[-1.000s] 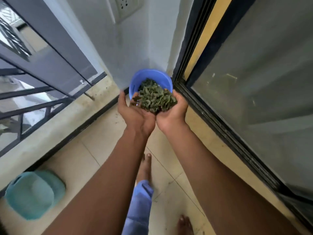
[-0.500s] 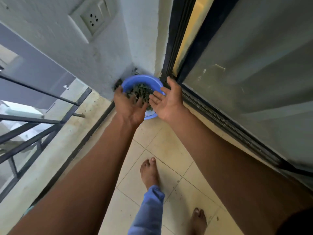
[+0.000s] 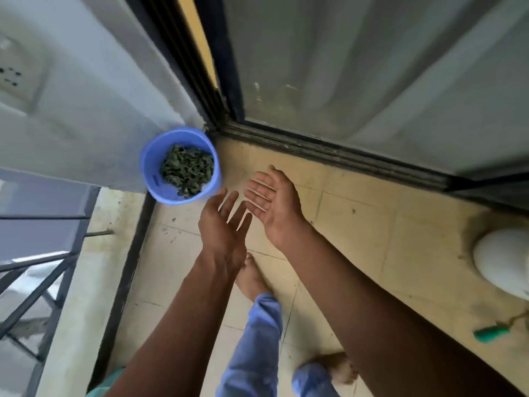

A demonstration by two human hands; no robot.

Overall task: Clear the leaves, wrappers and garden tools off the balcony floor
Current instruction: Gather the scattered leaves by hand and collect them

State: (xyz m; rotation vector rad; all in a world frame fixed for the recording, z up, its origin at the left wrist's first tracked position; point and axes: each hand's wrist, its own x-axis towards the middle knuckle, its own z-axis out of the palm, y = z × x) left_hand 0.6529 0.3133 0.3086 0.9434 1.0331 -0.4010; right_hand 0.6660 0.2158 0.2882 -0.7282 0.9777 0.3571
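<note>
- The blue bucket (image 3: 180, 166) stands on the balcony floor (image 3: 372, 224) in the corner, against the grey wall (image 3: 94, 118) and just beside the dark sliding-door track (image 3: 329, 153).
- A heap of dried green leaves (image 3: 187, 170) lies inside the bucket, below its rim.
- The left hand (image 3: 224, 224) hovers palm up just to the right of the bucket, fingers spread and straight, grasping nothing.
- The right hand (image 3: 272, 202) is held palm up beside the left, fingers straight and relaxed, also released and empty; the 2 hands nearly touch at the fingertips.
- Both forearms reach in from the bottom of the view.
- 2 bare feet stand on the beige tiles; the left foot (image 3: 252, 277) is under the left wrist, with blue trouser legs (image 3: 254, 339) below it.
- A green-handled garden tool (image 3: 491, 333) lies on the floor at the right edge, well apart from the bucket.
- A white rounded object (image 3: 503, 262) sits above the tool at the right edge; what it is cannot be told.
- A dark metal railing (image 3: 37, 270) runs along the left, above a pale ledge.
- A wall socket (image 3: 17, 75) shows blurred at the upper left.
</note>
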